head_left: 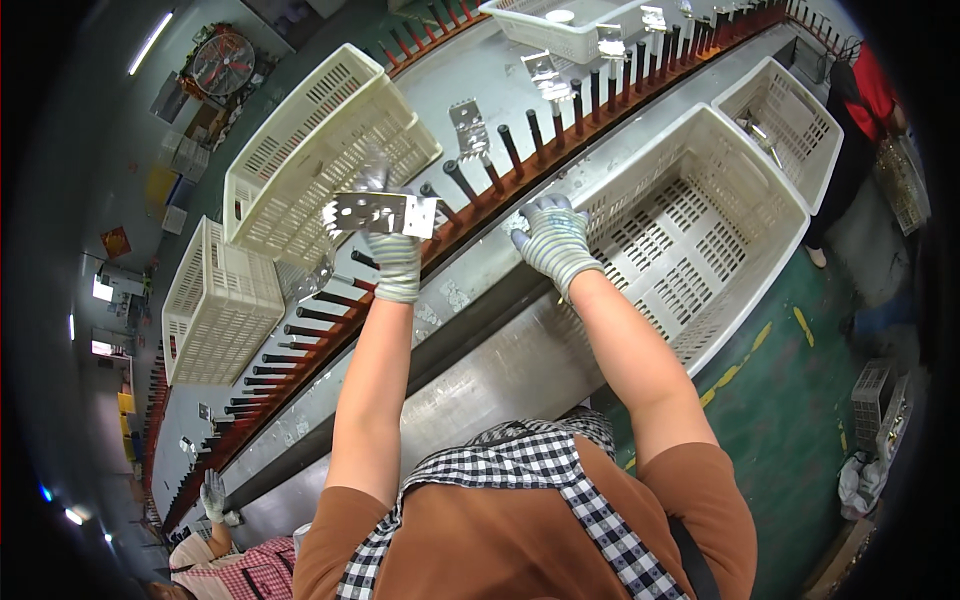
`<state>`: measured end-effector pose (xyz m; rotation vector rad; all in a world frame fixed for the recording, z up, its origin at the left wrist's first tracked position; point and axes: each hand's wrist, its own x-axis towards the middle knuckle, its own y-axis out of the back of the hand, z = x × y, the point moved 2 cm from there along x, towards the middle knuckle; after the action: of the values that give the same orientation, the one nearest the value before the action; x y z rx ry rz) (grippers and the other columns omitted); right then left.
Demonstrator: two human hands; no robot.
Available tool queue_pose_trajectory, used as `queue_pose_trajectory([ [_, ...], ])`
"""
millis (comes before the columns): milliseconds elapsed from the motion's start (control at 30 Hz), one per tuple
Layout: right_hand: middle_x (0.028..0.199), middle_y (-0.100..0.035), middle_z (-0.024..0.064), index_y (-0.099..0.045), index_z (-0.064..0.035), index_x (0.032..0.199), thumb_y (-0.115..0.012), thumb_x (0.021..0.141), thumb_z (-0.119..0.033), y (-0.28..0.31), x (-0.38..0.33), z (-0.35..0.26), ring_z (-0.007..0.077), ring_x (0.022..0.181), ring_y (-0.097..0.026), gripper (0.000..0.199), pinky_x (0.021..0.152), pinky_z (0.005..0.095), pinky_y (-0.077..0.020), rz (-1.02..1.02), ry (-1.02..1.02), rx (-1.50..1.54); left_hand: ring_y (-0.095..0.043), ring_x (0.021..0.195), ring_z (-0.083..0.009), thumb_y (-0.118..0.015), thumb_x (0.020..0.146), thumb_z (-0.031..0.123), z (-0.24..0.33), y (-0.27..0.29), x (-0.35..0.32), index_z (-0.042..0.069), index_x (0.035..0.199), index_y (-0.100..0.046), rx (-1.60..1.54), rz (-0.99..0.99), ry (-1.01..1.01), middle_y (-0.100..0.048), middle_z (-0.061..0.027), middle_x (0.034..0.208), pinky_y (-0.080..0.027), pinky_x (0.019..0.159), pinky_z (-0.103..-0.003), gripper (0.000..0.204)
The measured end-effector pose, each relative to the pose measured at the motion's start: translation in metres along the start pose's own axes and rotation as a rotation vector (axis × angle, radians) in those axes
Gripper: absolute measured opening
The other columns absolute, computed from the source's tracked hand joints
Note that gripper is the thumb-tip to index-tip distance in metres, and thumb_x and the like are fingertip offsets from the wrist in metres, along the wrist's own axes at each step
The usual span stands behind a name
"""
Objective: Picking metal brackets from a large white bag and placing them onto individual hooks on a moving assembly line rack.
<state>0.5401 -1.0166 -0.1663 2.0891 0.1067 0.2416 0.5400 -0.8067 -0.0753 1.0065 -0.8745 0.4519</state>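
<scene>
Bracket (385, 213) gripped in left hand (395, 262), right hand (553, 238) empty, spread on crate rim (640, 155)

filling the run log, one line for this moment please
left hand: holds metal bracket above peg rail | right hand: empty, at crate rim | brackets hang on pegs

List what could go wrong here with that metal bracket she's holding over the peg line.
1. The left hand holds the perforated metal bracket only by its lower edge; such a light grip could let it slip and fall among the black pegs.
2. The right hand rests on the rim of the big white crate close to the pegs; it might get bumped if they move.
</scene>
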Motion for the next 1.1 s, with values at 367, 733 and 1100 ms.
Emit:
queue_pose_trajectory([
  [367,0.119,-0.053,0.0081,-0.057,-0.0146,0.115,-0.055,0.08,-0.035,0.002,0.0,0.0,0.0254,0.118,-0.043,0.041,0.091,0.0643,-0.0346,-0.065,0.009,-0.038,-0.058,0.102,-0.0222,-0.066,0.079,0.023,0.038,-0.023,-0.034,0.013,0.104,-0.061,0.009,-0.214,-0.436,-0.059,-0.0041,0.109,-0.045,0.088,-0.042,0.027],
  [733,0.116,-0.056,0.0067,-0.055,-0.0162,0.118,-0.052,0.083,-0.038,0.024,-0.009,-0.011,0.0291,0.113,-0.048,0.042,0.091,0.0651,-0.0353,-0.08,0.012,-0.051,-0.053,0.108,-0.0216,-0.052,0.088,0.034,0.009,-0.092,-0.064,0.025,0.11,-0.064,0.566,-0.299,-0.861,-0.063,0.002,0.111,-0.035,0.096,-0.049,0.027],
  [1100,0.117,-0.054,0.0057,-0.06,-0.0139,0.11,-0.057,0.078,-0.035,0.009,-0.006,0.001,0.0242,0.118,-0.043,0.038,0.092,0.0635,-0.035,-0.037,0.003,0.021,-0.059,0.089,-0.022,-0.06,0.085,0.029,-0.012,-0.078,-0.057,0.011,0.1,-0.056,0.347,-0.368,-0.401,-0.062,-0.0058,0.097,-0.047,0.083,-0.039,0.023],
])
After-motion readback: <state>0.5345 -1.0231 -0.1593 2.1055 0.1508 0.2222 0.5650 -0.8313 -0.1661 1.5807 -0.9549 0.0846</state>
